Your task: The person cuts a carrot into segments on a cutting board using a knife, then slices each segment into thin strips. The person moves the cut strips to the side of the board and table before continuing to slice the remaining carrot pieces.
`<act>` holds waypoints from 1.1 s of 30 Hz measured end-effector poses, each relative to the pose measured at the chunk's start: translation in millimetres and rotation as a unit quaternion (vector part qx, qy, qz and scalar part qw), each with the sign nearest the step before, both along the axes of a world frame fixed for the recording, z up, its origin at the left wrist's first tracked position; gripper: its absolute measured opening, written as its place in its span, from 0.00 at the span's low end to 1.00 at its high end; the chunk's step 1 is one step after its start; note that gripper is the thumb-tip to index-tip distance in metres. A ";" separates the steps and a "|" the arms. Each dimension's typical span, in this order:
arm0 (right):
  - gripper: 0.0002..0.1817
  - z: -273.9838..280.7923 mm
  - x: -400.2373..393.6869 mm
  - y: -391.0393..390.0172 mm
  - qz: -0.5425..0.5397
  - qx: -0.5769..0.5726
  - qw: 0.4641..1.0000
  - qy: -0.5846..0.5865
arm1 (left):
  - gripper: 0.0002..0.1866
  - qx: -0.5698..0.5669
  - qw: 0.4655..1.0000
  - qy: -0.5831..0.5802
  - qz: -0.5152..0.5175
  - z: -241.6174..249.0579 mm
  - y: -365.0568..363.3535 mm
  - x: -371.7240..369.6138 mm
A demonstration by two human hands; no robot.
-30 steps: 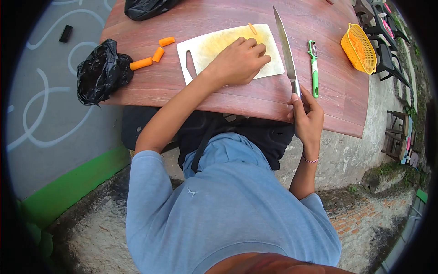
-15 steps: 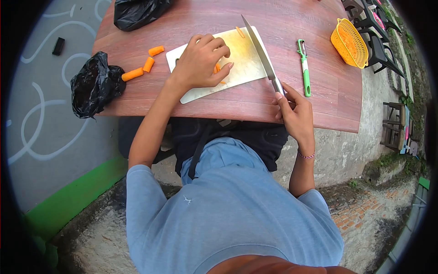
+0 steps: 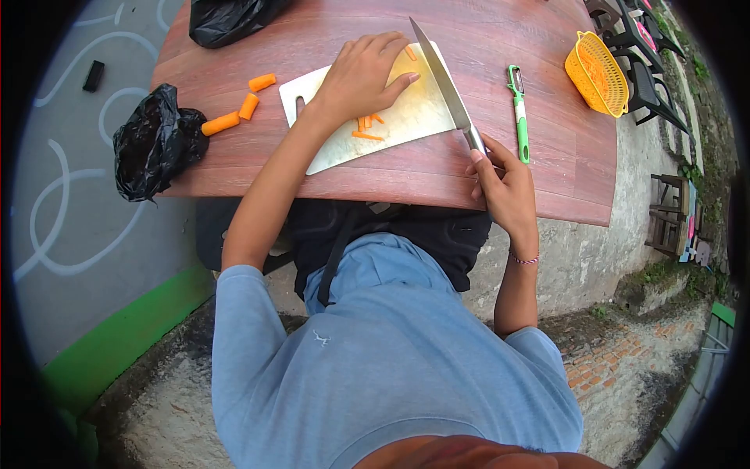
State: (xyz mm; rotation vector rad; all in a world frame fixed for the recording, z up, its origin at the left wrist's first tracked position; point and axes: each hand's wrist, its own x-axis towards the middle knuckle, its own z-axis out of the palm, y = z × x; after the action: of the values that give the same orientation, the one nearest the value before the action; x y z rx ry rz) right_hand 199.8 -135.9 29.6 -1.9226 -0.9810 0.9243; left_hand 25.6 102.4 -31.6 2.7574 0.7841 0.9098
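Note:
My left hand point(image 3: 364, 80) reaches over the white cutting board point(image 3: 418, 117), fingers stretched and thumb apart. Its fingertips are close to a thin carrot strip point(image 3: 410, 53) near the board's far edge. Several short carrot sticks point(image 3: 366, 136) lie on the board below that hand. In my right hand point(image 3: 508, 184) is the metal handle of a kitchen knife point(image 3: 444, 76), its blade pointing away from me along the board's right edge. Carrot pieces point(image 3: 249, 105) rest on the table left of the board.
A black plastic bag point(image 3: 156, 141) sits at the table's left edge, and another black bag point(image 3: 230, 19) farther back. A green-and-white peeler point(image 3: 520, 117) lies right of the knife. Beyond it, a yellow basket point(image 3: 582, 82) holds shredded carrot. Dark chairs point(image 3: 647, 90) stand past the table.
My left hand has moved farther away over the board and its fingers have straightened, uncovering the carrot sticks beneath. My right hand keeps the knife in nearly the same place.

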 end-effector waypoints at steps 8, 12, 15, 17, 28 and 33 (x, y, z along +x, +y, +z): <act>0.24 -4.6 -0.7 0.0 -0.013 0.009 1.000 0.017 | 0.16 -0.046 0.994 0.084 -0.042 10.3 41.1 14.0; 0.24 -4.1 -0.5 -2.6 -0.012 0.012 1.000 0.024 | 0.10 -0.060 0.996 0.049 -0.054 15.1 38.3 13.9; 0.24 -1.6 -0.2 -3.0 -0.007 0.007 1.000 0.023 | 0.09 -0.033 0.997 0.061 -0.032 18.7 30.2 11.4; 0.24 0.6 -1.8 -5.1 -0.008 0.006 0.999 0.030 | 0.09 -0.036 0.996 0.079 -0.014 22.1 23.6 10.9; 0.25 10.0 -8.9 -3.6 -0.008 -0.011 0.999 0.039 | 0.11 -0.061 0.995 0.023 -0.075 9.3 -15.1 3.3; 0.24 2.1 -0.4 -4.7 -0.018 0.014 0.998 0.054 | 0.18 -0.112 0.990 -0.041 -0.075 6.0 -9.5 -2.2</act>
State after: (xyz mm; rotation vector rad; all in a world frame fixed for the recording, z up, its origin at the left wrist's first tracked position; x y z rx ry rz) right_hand 199.4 -140.6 31.7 -1.8417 -0.8884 0.9773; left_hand 23.4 92.9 -25.6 2.5277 0.6156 0.8428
